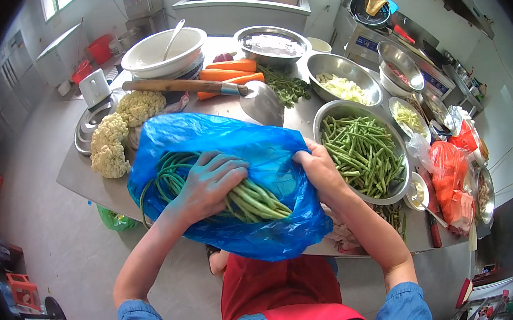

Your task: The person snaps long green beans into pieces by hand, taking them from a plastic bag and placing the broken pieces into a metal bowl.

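Observation:
A blue plastic bag (216, 127) is spread in front of me at the table's near edge. Inside its mouth lies a bundle of long green beans (257, 203), some of them curling out on the left. My left hand (212, 184) is closed over the bundle, fingers wrapped around its middle. With thumb and fingers pressed together, my right hand (318, 169) grips the bag's right edge. Beyond the bag lie a wooden-handled tool with a broad steel head (261, 103), carrots (230, 74) and leafy greens (286, 86).
Cauliflower (109, 148) sits left of the bag, next to a scale (85, 128). On the right stand a steel bowl of cut green beans (363, 149), a bowl of chopped pale vegetable (343, 90) and a red plastic bag (449, 169). A red-handled knife (434, 229) lies near the table's edge.

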A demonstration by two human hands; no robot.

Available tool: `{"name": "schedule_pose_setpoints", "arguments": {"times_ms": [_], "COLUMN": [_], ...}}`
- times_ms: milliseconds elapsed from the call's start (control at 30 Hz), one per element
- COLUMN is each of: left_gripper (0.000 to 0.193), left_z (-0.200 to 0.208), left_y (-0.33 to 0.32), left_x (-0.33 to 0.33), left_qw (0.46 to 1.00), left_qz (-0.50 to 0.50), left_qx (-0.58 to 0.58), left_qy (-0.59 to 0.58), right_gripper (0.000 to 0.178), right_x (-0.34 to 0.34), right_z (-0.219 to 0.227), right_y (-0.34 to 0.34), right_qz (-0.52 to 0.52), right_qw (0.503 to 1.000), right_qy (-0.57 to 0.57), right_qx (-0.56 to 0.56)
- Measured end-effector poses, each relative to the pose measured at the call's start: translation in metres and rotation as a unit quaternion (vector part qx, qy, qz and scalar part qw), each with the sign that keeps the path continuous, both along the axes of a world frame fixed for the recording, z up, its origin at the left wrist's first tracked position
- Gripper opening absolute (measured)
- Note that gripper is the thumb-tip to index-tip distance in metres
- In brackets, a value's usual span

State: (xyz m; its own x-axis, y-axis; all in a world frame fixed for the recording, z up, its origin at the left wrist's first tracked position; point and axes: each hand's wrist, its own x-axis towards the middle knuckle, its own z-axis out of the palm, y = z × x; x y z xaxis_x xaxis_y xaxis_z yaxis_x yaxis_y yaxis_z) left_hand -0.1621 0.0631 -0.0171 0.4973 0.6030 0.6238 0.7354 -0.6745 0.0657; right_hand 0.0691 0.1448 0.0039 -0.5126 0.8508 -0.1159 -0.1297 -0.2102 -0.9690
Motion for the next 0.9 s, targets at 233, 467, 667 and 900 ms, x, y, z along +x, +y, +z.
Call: {"name": "schedule_pose_setpoints", "arguments": {"times_ms": [233, 467, 667, 900], "left_gripper": [0.032, 0.039, 0.032, 0.053], "left_z": [0.005, 0.009, 0.01, 0.001], "left_y": [-0.021, -0.013, 0.005, 0.025], "left_x": [-0.018, -0.028, -0.023, 0.014], "left_qw": [0.996, 0.978, 0.828, 0.974], "left_qz": [0.048, -0.005, 0.004, 0.083], "left_qx": [-0.001, 0.023, -0.069, -0.139], "left_qy": [-0.071, -0.206, -0.557, -0.16], "right_gripper": [0.038, 0.046, 0.075, 0.064], "right_x": [-0.015, -0.022, -0.018, 0.014], "right_z": [-0.034, -0.04, -0.017, -0.004], "right_y": [0.001, 0.021, 0.008, -0.016], "right_qz": [-0.026, 0.028, 0.105, 0.077], "right_qw": [0.835, 0.673, 0.665, 0.74], "right_qy": [-0.365, -0.595, -0.584, -0.441], "right_qx": [0.41, 0.438, 0.452, 0.502]}}
